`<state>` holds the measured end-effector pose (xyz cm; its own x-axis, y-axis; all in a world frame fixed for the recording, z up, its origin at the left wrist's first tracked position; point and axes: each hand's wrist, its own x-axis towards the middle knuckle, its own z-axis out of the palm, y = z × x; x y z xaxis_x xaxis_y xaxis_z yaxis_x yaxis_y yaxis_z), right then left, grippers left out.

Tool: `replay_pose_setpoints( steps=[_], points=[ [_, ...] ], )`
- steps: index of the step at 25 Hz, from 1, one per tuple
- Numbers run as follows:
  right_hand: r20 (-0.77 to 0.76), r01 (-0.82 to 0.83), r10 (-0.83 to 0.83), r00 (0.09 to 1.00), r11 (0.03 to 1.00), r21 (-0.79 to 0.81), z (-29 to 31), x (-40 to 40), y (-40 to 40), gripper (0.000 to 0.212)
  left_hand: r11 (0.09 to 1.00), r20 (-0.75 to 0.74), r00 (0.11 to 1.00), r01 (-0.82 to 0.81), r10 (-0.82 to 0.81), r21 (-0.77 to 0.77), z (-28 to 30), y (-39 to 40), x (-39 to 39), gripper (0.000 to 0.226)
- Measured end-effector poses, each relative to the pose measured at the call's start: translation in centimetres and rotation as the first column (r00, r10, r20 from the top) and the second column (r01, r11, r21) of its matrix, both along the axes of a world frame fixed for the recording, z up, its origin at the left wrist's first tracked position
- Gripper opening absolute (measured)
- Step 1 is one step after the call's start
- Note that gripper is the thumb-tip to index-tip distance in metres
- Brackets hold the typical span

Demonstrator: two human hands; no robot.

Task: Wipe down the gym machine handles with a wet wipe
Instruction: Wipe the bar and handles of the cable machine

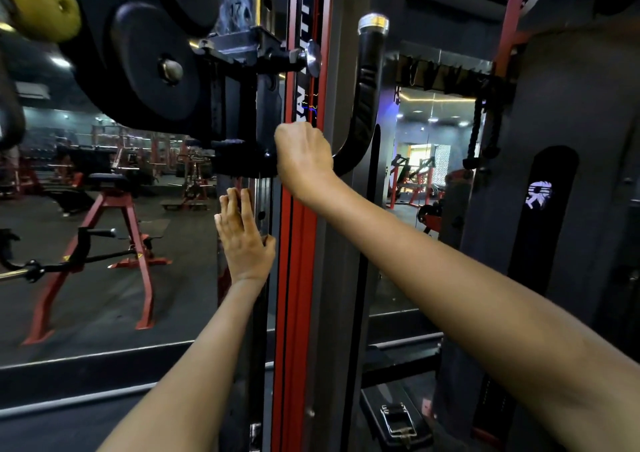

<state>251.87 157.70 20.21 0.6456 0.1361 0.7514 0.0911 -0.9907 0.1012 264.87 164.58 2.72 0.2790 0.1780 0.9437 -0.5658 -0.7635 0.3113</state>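
**Two hands on the upright, one of them low on the handle**

Two bare hands meet the machine. The right hand (pixel 304 155) is curled into a closed fist at the bottom bend of the curved black handle (pixel 367 81), just where the handle leaves the carriage (pixel 239 154) to that hand's left. The fingers are turned away from the camera, so what they enclose cannot be told; no wet wipe shows anywhere, and if there is one it is buried inside this fist. Judging from the task, the grip sits low so that a stroke can run up the full length of the handle.

The left hand (pixel 242 240) lies below and slightly left of the right, fingers straight and spread, palm flat against the grey upright (pixel 263 278), its thumb hooked toward the red rail (pixel 294 278). It holds nothing; it looks like a brace, steadying the body and frame while the other hand works.

The handle rises above the right hand in a J-shape, black rubber with moulded ribs along its middle and a shiny metal cap (pixel 373 24) at the top. Its surface looks dull and dry from here, though the dim light makes wetness hard to judge. Black weight plates (pixel 152 64) hang up and left of both hands.
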Motion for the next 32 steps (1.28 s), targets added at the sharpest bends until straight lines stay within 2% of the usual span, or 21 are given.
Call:
replay_pose_setpoints(
  steps=[1,2,3,4,5,6,7,8,9,10,11,12,14,16,18,21,24,27,29,31,32],
  points=[
    [0.031,-0.124,0.121,0.992,0.985,0.122,0.0,-0.3,-0.8,0.022,1.0,-0.001,1.0,-0.006,0.006,0.001,0.0,0.0,0.0,0.104],
    [0.163,-0.279,0.247,0.955,0.935,0.221,-0.7,-0.5,-1.8,0.022,1.0,0.001,1.0,-0.009,0.009,0.001,-0.1,0.0,0.0,0.104],
    [0.366,-0.448,0.336,0.868,0.849,0.281,-1.9,-1.0,-3.0,0.017,1.0,0.005,1.0,-0.011,0.011,0.002,-0.1,0.1,0.1,0.105],
    [0.557,-0.586,0.353,0.752,0.745,0.319,-3.7,-1.5,-4.3,0.016,1.0,0.012,1.0,-0.012,0.012,0.004,-0.1,0.0,0.2,0.105],
    [0.68,-0.681,0.309,0.665,0.624,0.382,-5.9,-1.9,-5.4,0.018,1.0,0.022,1.0,-0.013,0.013,0.006,-0.2,0.0,0.3,0.105],
    [0.726,-0.735,0.247,0.642,0.466,0.492,-8.0,-2.2,-6.4,0.019,1.0,0.031,0.999,-0.015,0.015,0.007,-0.2,0.0,0.4,0.105],
    [0.712,-0.74,0.205,0.671,0.235,0.63,-9.8,-2.0,-7.2,0.019,1.0,0.038,0.999,-0.018,0.018,0.004,-0.2,0.0,0.5,0.105],
    [0.666,-0.672,0.198,0.719,-0.047,0.739,-11.0,-1.4,-7.7,0.016,1.0,0.042,0.999,-0.021,0.021,0.0,-0.2,0.0,0.5,0.105],
    [0.607,-0.533,0.235,0.759,-0.312,0.787,-11.6,-0.5,-7.8,0.014,1.0,0.043,0.999,-0.021,0.021,-0.001,-0.2,0.0,0.6,0.105],
    [0.574,-0.38,0.299,0.763,-0.511,0.771,-11.6,0.4,-7.6,0.012,1.0,0.044,0.999,-0.022,0.022,0.0,-0.3,-0.1,0.6,0.105],
    [0.578,-0.258,0.359,0.733,-0.639,0.725,-11.3,1.3,-7.3,0.012,1.0,0.047,0.999,-0.024,0.024,0.001,-0.3,-0.1,0.7,0.105],
    [0.606,-0.176,0.399,0.688,-0.719,0.673,-10.9,2.2,-6.8,0.013,1.0,0.052,0.998,-0.026,0.026,0.002,-0.3,0.0,0.7,0.105],
    [0.661,-0.089,0.461,0.592,-0.777,0.623,-9.9,3.6,-5.5,0.014,0.999,0.062,0.998,-0.033,0.033,0.002,-0.3,0.0,0.7,0.105],
    [0.673,-0.052,0.52,0.526,-0.771,0.635,-8.8,4.5,-4.2,0.017,0.999,0.073,0.996,-0.045,0.044,0.004,-0.3,0.0,0.6,0.104],
    [0.68,0.0,0.546,0.488,-0.78,0.626,-7.6,5.1,-3.4,0.024,0.999,0.074,0.996,-0.048,0.047,0.011,-0.3,0.0,0.7,0.103],
    [0.711,0.092,0.545,0.444,-0.817,0.569,-6.6,5.6,-3.2,0.046,0.998,0.07,0.996,-0.056,0.055,0.007,-0.3,0.0,0.8,0.101],
    [0.732,0.132,0.525,0.434,-0.841,0.525,-6.7,4.9,-4.2,0.039,0.998,0.057,0.996,-0.069,0.069,0.005,-0.3,0.0,0.7,0.1],
    [0.751,0.097,0.488,0.443,-0.86,0.502,-6.9,3.7,-6.6,0.027,0.998,0.048,0.997,-0.068,0.068,0.006,-0.3,0.0,0.5,0.097],
    [0.748,0.043,0.481,0.458,-0.852,0.521,-6.5,2.9,-8.6,0.027,0.998,0.046,0.997,-0.068,0.068,0.002,-0.2,0.0,0.5,0.095],
    [0.737,-0.036,0.499,0.456,-0.817,0.575,-5.5,1.5,-10.7,0.027,0.998,0.032,0.998,-0.058,0.058,-0.003,-0.3,0.0,0.5,0.095],
    [0.724,-0.11,0.527,0.446,-0.77,0.628,-4.7,0.7,-11.5,0.023,0.999,0.03,0.998,-0.05,0.05,-0.007,-0.3,-0.1,0.4,0.095]
  ],
)
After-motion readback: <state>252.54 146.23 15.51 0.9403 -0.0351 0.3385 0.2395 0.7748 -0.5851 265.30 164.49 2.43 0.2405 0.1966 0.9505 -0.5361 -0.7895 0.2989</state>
